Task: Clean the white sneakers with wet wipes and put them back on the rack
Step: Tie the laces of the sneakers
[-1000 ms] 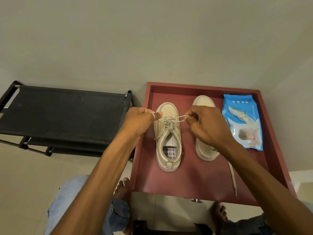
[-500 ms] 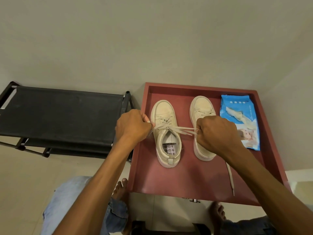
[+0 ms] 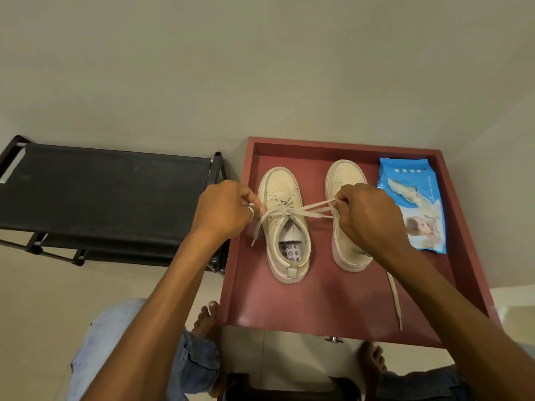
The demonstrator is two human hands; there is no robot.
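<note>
The left hand (image 3: 223, 209) pinches one end of the lace (image 3: 307, 211), and the right hand (image 3: 367, 215) pinches what appears to be a loop. The lace is drawn taut sideways across the left sneaker (image 3: 282, 183). This sneaker lies between the hands, long axis pointing away, toe toward the wall. The rimmed red bench (image 3: 318, 308) holds both sneakers and the wipes pack (image 3: 411, 198). The second sneaker (image 3: 344, 175) is partly hidden. The rack (image 3: 110, 192) stands nearer the left hand.

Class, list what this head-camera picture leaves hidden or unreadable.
Head view.
The sneaker beside the wipes pack: most lacing and its opening covered by the right hand.
The pack's lettering: too small to read.
The rack: lower shelves mostly hidden under its top shelf.
</note>
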